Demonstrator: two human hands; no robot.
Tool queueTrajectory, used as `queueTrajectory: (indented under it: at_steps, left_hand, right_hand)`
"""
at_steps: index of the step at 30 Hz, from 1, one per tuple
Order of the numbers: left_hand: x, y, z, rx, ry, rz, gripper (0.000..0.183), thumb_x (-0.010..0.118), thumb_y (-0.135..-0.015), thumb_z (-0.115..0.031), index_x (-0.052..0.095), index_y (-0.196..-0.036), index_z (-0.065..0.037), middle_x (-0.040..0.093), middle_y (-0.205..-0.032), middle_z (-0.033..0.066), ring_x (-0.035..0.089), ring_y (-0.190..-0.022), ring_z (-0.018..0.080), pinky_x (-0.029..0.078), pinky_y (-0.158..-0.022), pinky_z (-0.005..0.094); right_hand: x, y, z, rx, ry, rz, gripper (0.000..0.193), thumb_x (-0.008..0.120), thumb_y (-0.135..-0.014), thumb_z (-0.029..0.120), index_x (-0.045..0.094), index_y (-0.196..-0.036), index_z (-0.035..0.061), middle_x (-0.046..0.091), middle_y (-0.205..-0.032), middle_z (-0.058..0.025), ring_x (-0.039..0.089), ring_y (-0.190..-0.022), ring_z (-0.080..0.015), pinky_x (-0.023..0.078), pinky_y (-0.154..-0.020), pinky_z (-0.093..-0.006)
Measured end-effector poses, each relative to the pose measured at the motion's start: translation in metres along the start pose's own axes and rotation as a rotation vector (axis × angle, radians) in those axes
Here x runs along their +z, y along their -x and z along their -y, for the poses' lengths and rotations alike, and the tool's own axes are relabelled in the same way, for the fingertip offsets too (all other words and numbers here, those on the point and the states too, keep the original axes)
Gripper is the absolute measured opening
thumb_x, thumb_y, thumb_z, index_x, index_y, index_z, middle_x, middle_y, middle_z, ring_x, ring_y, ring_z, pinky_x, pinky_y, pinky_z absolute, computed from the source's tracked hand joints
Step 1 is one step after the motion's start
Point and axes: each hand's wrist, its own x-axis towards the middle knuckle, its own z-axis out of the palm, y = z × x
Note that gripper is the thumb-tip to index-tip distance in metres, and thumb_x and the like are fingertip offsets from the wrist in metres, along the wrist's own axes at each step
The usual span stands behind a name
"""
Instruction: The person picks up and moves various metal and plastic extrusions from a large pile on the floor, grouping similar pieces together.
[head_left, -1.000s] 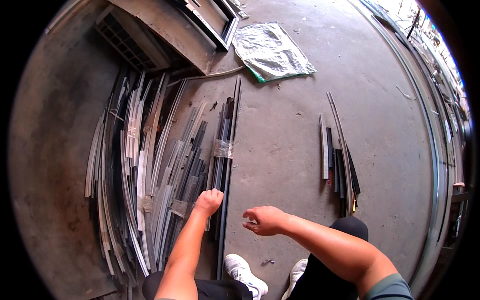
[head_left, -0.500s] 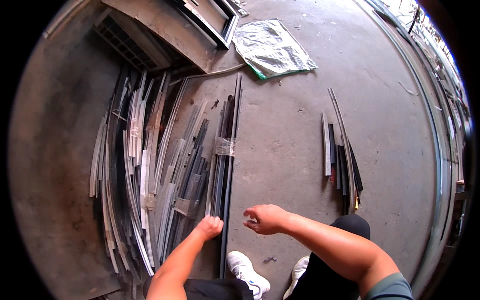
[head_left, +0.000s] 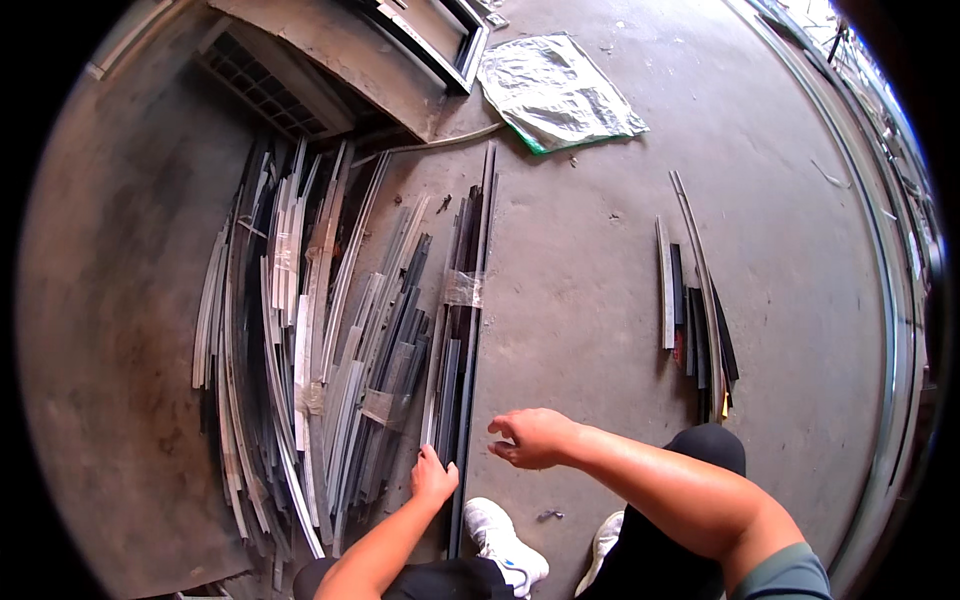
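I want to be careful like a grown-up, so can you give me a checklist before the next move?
1. Right hand free: ok, it holds nothing.
2. Left hand gripping the long strips firmly: cannot tell; it is by their near part.
3. Tape on those strips: ok, it lies across them, toward the far end.
4. Gloves on: not ok, both hands are bare.
5. Silver sheet out of the way: ok, it lies apart on the floor.

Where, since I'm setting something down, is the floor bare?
Mostly bare floor lies between the taped bundle and the small pile, and right of that pile to the long rails. Crowded: left of the bundle, with packed strips.
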Motion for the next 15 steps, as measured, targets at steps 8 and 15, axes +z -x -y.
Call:
queueTrajectory:
  at_steps: [8, 15]
  left_hand:
    - [-0.019, 0.005, 0.032, 0.003, -0.195, 0.246, 0.054, 0.084, -0.080, -0.041, 0.061, -0.113, -0.005, 0.073, -0.111, 0.0198, 0.069, -0.106, 0.0412, 0.055, -0.091, 0.0503]
    - [-0.061, 0.032, 0.024, 0.056, -0.093, 0.258, 0.050, 0.084, -0.078, -0.043, 0.066, -0.104, -0.005, 0.073, -0.107, 0.0175, 0.070, -0.103, 0.0367, 0.055, -0.086, 0.0464]
  right_hand:
    - [0.000, -0.002, -0.005, -0.010, -0.017, -0.005, 0.044, 0.062, -0.097, 0.040, 0.066, -0.126, 0.0076, 0.072, -0.115, -0.0216, 0.068, -0.109, -0.0407, 0.054, -0.095, -0.0486]
    - [-0.007, -0.014, -0.003, -0.027, -0.026, -0.027, 0.044, 0.061, -0.098, 0.042, 0.067, -0.126, 0.0080, 0.073, -0.113, -0.0212, 0.068, -0.109, -0.0409, 0.053, -0.095, -0.0484]
